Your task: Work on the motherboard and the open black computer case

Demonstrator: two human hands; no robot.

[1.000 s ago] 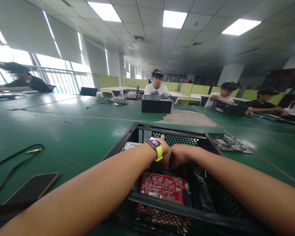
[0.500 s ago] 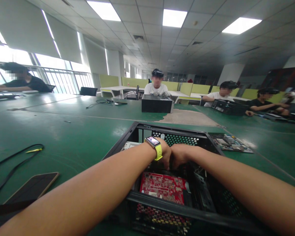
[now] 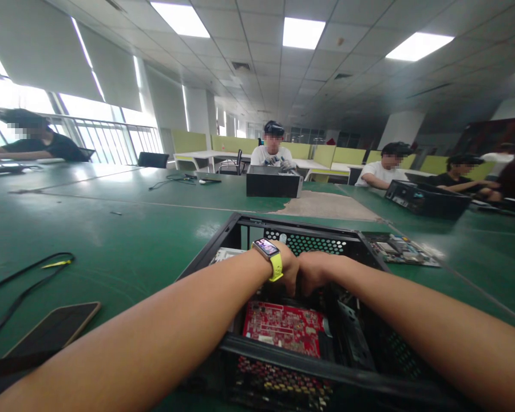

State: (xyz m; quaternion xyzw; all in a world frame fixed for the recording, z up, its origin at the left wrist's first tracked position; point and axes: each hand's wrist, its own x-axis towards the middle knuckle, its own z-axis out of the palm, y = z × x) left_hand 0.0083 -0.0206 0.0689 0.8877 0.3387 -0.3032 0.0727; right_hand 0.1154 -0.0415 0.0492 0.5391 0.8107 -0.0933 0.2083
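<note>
A black computer case (image 3: pixel 283 359) lies open in front of me. Both my hands reach down inside it, side by side near its middle. My left hand (image 3: pixel 288 268), with a smartwatch (image 3: pixel 266 247) on a yellow-green strap, points downward with its fingers bent and drawn together. My right hand (image 3: pixel 314 271) is curled close beside it, almost touching. Whatever their fingertips grip is hidden in the dark interior. Just nearer to me than the hands, a red circuit board (image 3: pixel 283 327) sits inside the case. A metal bracket (image 3: pixel 355 331) is to its right.
A circuit board (image 3: pixel 401 249) lies beyond the case to the right. On the left are a black cable (image 3: pixel 26 289) and a phone-like flat slab (image 3: pixel 54 329). Across the green table (image 3: pixel 124 240) co-workers sit, two behind computer cases (image 3: pixel 271 184).
My hands stay at nearly the same spot inside the case. On the right, a co-worker's black case has shifted rightward and turned. The co-worker opposite has moved their gloved hands slightly.
</note>
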